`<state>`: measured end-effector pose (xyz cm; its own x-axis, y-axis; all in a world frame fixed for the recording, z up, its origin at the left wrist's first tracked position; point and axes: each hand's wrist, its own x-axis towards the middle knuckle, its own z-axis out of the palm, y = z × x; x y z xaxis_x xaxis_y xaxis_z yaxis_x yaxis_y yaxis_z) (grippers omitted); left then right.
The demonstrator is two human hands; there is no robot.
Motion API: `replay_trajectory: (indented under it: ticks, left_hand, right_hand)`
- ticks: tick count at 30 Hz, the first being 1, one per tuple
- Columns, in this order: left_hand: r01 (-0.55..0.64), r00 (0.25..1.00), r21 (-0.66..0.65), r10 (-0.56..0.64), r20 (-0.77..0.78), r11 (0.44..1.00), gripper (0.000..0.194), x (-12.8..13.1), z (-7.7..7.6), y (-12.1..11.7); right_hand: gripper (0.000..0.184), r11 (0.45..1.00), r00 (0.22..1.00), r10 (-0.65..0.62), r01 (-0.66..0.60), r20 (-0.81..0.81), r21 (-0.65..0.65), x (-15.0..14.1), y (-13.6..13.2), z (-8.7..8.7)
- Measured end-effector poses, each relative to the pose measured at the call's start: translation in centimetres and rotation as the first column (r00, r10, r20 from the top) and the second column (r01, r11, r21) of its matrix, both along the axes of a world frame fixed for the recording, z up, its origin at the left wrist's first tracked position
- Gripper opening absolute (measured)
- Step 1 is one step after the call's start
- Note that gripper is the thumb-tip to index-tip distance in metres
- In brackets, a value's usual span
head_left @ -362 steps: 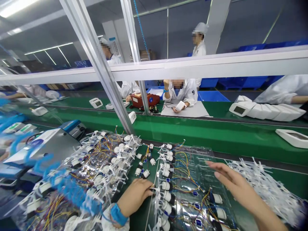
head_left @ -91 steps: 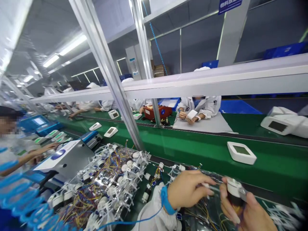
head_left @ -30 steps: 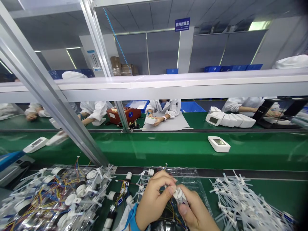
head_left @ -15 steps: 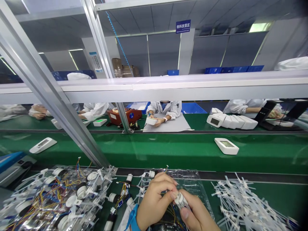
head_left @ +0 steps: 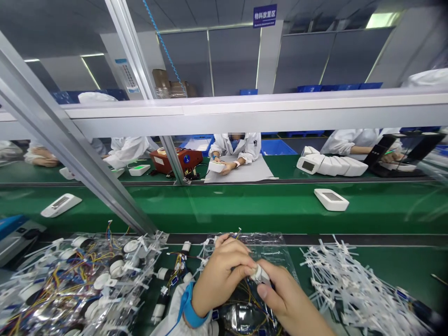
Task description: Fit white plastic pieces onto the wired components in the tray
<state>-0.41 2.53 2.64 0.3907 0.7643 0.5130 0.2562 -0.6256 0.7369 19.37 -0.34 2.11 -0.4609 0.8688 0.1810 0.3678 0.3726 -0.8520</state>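
Observation:
Between my two hands is a small white plastic part point(head_left: 260, 275), partly covered by the fingers. My left hand point(head_left: 222, 273), with a blue band at the wrist, pinches its left end between thumb and fingertips. From the right, my right hand point(head_left: 285, 294) grips the same part with thumb and forefinger. Below the hands lie wired parts with yellow and black leads point(head_left: 245, 317) on a clear plastic bag point(head_left: 276, 252). Left of my left wrist are several black-and-white cylindrical parts with wires point(head_left: 163, 274).
At left is a heap of wired assemblies point(head_left: 87, 284); at right, a pile of white plastic strips point(head_left: 353, 284). A green conveyor point(head_left: 227, 205) carries white display devices point(head_left: 331, 199). A metal post point(head_left: 87, 154) slants at left. Across the belt, a co-worker point(head_left: 236, 149) handles a white device.
The camera view has tilted downward, so the scene sits higher. Both hands still hold the white part, with little change in grip. The device on the belt at right has moved slightly rightward.

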Motion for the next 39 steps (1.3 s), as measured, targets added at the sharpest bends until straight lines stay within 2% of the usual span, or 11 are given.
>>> replay_trajectory:
  ticks: [3, 6, 10, 16, 22, 24, 32, 35, 36, 37, 39]
  left_hand:
    - [-0.009, 1.0, 0.026, 0.009, -0.028, 1.0, 0.028, -0.2, 0.5, -0.2]
    - [0.004, 1.0, 0.032, -0.004, 0.007, 0.999, 0.028, 0.0, 0.5, -0.3]
    - [0.024, 0.997, 0.034, -0.027, 0.07, 0.999, 0.024, 0.4, 0.0, -0.1]
    - [0.015, 0.999, 0.061, -0.018, 0.049, 0.998, 0.022, 0.6, -0.6, 0.4]
    - [-0.003, 0.997, 0.107, 0.011, -0.077, 0.994, 0.021, 0.0, 0.4, 0.0]
    - [-0.012, 0.997, 0.108, 0.02, -0.074, 0.994, 0.024, 0.0, 0.5, -0.1]
    - [0.019, 0.999, 0.089, -0.022, 0.03, 0.996, 0.023, 0.6, -0.1, -0.2]
    - [0.003, 1.0, 0.063, -0.002, -0.008, 0.998, 0.011, 0.3, -0.6, -0.2]
    - [-0.031, 0.999, 0.042, 0.03, 0.024, 0.999, 0.016, 0.2, -0.9, -0.2]
    - [-0.079, 0.992, 0.002, 0.078, 0.1, 0.997, 0.032, 0.2, -1.1, -0.1]
    - [-0.13, 0.922, -0.167, 0.182, 0.342, 0.977, 0.059, 0.4, -1.7, 0.1]
  right_hand:
    - [0.06, 1.0, 1.0, 0.012, -0.012, 0.019, 0.003, 0.0, -0.1, 0.1]
    - [0.059, 1.0, 1.0, 0.012, -0.012, 0.016, 0.01, 0.0, -0.1, 0.3]
    - [0.06, 1.0, 0.998, 0.003, -0.004, 0.066, 0.015, 0.1, -0.3, 0.5]
    - [0.056, 1.0, 0.98, -0.027, 0.026, 0.197, 0.009, 0.2, -0.2, 0.1]
    - [0.063, 1.0, 0.99, 0.014, -0.017, 0.14, 0.021, 0.3, -0.1, 0.2]
    - [0.064, 1.0, 0.991, 0.023, -0.024, 0.135, 0.01, 0.4, -0.2, 0.3]
    - [0.067, 1.0, 0.986, 0.029, -0.027, 0.166, -0.014, 0.6, -0.4, 0.1]
    - [0.064, 0.999, 0.991, 0.038, -0.036, 0.126, -0.016, 0.7, -0.3, 0.4]
    - [0.061, 0.999, 0.995, 0.03, -0.028, 0.1, -0.014, 0.8, -0.3, 0.5]
    - [0.059, 1.0, 0.998, 0.019, -0.018, 0.068, -0.016, 0.8, -0.3, 0.7]
    - [0.055, 0.999, 1.0, -0.004, 0.004, 0.008, -0.032, 0.8, -0.3, 1.0]
